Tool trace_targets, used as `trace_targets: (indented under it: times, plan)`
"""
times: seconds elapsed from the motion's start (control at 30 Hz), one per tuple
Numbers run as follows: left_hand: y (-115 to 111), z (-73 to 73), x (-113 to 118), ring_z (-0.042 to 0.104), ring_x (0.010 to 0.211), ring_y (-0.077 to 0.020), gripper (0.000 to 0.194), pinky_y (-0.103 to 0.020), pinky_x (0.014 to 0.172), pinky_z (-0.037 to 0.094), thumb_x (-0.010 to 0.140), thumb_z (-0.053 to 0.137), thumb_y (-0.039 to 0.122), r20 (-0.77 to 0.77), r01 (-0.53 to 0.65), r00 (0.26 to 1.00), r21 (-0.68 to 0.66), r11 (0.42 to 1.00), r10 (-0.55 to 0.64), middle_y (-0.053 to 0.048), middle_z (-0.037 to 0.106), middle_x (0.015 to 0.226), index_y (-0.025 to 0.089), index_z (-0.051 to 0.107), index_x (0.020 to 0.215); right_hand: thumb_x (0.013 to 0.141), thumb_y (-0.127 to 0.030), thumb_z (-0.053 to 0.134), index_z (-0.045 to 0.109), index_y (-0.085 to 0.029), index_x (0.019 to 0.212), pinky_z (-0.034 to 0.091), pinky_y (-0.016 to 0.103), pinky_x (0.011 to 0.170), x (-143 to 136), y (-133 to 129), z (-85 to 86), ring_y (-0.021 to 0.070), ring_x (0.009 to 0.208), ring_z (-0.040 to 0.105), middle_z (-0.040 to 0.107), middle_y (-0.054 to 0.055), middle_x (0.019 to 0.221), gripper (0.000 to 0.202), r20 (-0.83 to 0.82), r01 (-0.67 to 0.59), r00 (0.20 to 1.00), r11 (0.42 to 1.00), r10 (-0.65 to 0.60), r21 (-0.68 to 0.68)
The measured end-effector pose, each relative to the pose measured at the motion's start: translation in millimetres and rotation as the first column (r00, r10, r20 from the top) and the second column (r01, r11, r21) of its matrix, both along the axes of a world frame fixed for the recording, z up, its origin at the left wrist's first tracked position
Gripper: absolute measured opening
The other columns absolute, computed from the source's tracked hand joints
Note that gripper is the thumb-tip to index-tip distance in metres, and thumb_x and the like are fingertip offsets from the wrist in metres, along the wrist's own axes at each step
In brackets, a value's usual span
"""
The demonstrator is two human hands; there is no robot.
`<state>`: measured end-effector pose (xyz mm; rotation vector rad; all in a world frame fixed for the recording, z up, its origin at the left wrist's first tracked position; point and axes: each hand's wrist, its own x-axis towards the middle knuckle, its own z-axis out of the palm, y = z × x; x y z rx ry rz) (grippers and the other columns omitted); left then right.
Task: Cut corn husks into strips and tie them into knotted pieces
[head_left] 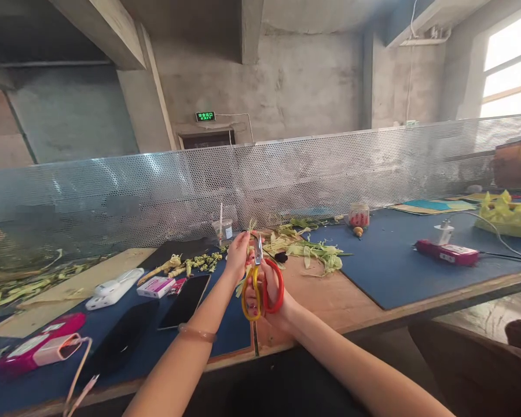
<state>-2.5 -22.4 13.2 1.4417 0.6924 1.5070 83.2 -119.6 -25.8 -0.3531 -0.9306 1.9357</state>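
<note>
My right hand (271, 292) grips scissors (274, 288) with one red and one yellow handle loop; their metal blades point up and away. Close beside the blades, my left hand (239, 255) is closed round a thin stalk or strip with pale frayed ends (252, 224) above the fingers. Its exact shape is partly hidden by the fingers. A small dark object (281, 256) shows just right of the blades. Pale green husks and leaves (325, 255) lie on the table behind and to the right of my hands.
Left on the blue mat lie a black phone (184, 301), a pink-white box (156, 286), a white power strip (115, 288) and a magenta device (41, 347). A cup with a straw (223, 230), a jar (359, 215) and a magenta power strip (446, 252) stand farther out. A perforated metal screen (286, 179) crosses behind.
</note>
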Motion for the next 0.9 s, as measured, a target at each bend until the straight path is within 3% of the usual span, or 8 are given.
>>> trace_targets:
  times: [0.33,0.9]
  plan:
    - [-0.3,-0.5,2.1,0.029,0.033,-0.0025,0.033,-0.017,0.033,0.021,0.074,0.056,0.046,-0.055,-0.081,0.995,0.109,0.991,0.088,0.007,0.041,0.051,0.016,0.061,0.087,0.078,-0.068,0.034,0.043,-0.018,0.069,0.026,0.019,0.039,0.6,-2.3,3.4,0.0071,0.038,0.035,0.040,-0.005,0.046,0.052,-0.037,-0.018,0.999,0.999,0.016,-0.050]
    - [5.4,-5.3,1.8,0.030,0.033,-0.0028,0.028,-0.019,0.035,0.022,0.076,0.055,0.043,-0.167,-0.012,0.985,0.171,0.985,0.041,0.007,0.037,0.052,0.016,0.060,0.082,0.081,-0.063,0.033,0.044,-0.016,0.063,0.024,0.017,0.038,7.7,-3.0,9.5,0.0061,0.039,0.030,0.036,-0.004,0.047,0.051,-0.238,-0.124,0.966,0.988,0.099,-0.092]
